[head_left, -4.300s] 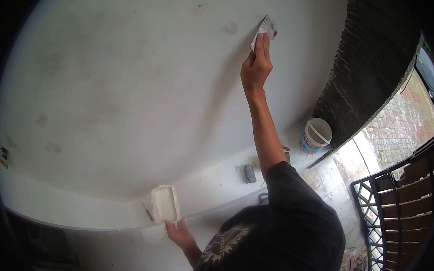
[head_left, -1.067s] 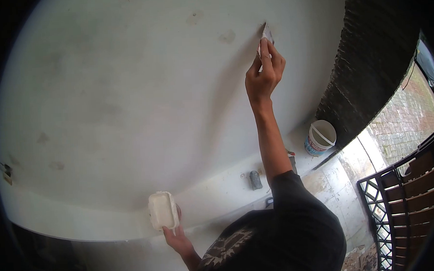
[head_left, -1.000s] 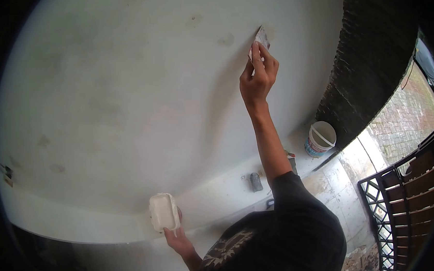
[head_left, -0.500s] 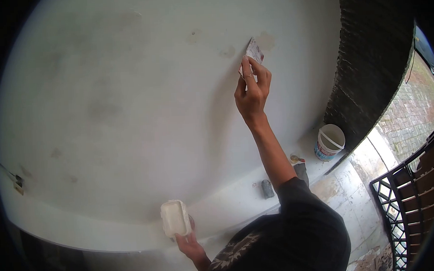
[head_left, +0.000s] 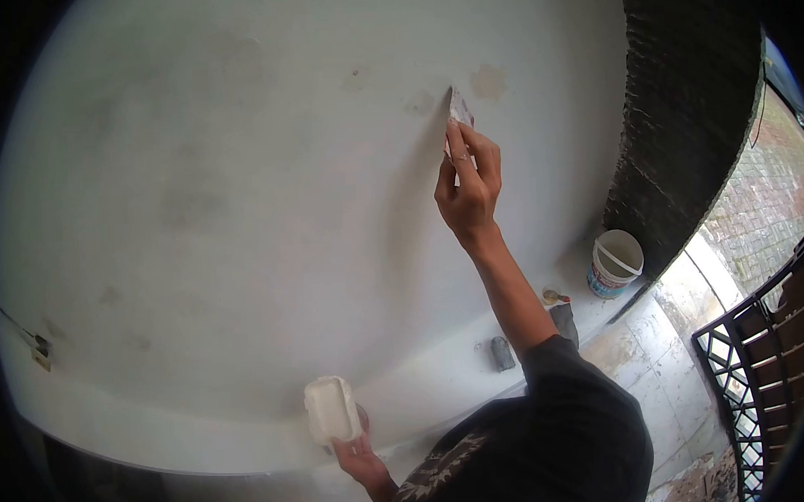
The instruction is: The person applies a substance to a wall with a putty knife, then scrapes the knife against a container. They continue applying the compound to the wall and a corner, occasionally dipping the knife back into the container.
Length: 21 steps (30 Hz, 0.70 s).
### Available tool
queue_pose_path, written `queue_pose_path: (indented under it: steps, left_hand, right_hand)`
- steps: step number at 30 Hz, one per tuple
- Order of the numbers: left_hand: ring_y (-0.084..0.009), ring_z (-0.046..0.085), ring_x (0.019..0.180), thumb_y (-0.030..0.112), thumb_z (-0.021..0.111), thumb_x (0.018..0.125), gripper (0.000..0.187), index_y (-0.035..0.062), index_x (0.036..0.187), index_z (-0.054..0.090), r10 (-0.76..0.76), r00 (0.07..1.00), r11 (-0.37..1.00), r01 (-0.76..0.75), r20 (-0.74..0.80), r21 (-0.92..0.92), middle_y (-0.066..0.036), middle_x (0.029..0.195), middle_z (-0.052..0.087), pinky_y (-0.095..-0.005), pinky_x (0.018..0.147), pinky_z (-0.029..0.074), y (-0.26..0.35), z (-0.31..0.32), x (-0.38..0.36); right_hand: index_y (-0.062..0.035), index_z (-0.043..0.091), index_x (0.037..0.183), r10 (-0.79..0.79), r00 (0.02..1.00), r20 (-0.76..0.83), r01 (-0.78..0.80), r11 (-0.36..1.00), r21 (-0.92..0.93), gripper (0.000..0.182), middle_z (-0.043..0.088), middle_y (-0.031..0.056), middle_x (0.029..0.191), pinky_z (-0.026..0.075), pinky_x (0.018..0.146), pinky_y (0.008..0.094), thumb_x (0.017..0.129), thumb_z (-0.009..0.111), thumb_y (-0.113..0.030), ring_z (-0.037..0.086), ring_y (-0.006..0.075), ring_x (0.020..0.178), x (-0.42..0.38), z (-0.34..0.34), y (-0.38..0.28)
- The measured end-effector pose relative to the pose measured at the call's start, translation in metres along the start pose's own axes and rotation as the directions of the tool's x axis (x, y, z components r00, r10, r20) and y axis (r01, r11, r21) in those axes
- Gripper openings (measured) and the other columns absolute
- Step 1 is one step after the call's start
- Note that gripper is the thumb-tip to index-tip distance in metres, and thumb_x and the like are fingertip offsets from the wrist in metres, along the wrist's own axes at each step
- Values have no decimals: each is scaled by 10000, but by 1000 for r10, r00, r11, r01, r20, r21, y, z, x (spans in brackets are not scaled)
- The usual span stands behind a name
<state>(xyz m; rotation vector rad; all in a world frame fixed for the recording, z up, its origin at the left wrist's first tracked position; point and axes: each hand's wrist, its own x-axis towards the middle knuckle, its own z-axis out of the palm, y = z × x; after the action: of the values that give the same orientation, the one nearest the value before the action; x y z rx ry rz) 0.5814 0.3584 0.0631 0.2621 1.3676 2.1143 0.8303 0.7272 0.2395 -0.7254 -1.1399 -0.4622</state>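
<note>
My right hand is closed around a thin putty scraper, smeared with pale filler. The blade's edge lies right at the white wall, beside a beige patch and a fainter greyish patch. Low in the view, my left hand grips a shallow, rectangular off-white tub from below, thumb along its near end. Creamy white filler coats the inside of the tub.
On the ledge at right stand a white bucket, a small brush and dark grey blocks. A black metal gate is at far right. Wires hang from a wall socket at left.
The scraper has moved slightly down and left along the wall and turned more edge-on, uncovering more of the beige patch. My left hand still holds the tub in nearly the same spot.
</note>
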Motion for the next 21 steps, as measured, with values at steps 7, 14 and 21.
queue_pose_path:
  steps: [7, 14, 21]
  left_hand:
    - [-303, 440, 1298, 355, 303, 1024, 546, 19, 1454, 273, -14, 992, 994, 27, -123, 110, -155, 1421, 408, -432, 1095, 362, 3, 3, -3]
    - [-290, 417, 1303, 392, 433, 979, 606, 22, 1440, 299, 27, 1000, 998, -27, 17, 59, -155, 1415, 397, -414, 1098, 338, 1, -1, -3]
    - [-321, 460, 1278, 307, 281, 1026, 534, -7, 1456, 242, 28, 999, 996, -26, -23, 91, -178, 1401, 424, -443, 1103, 377, 1, 10, -12]
  right_hand:
    - [-1, 619, 1211, 91, 995, -49, -98, 984, -150, 461, 628, 108, 1067, 506, 781, 298, 774, 595, 145, 559, 230, 972, 17, 5, 30]
    - [-5, 617, 1213, -3, 1000, -12, 1, 994, -107, 466, 631, 102, 1067, 506, 778, 307, 774, 593, 150, 579, 235, 940, 8, -11, 18]
    - [-22, 626, 1206, -23, 995, 94, 28, 999, -46, 508, 622, 101, 1114, 506, 835, 358, 733, 589, 160, 576, 272, 980, -5, -7, 23]
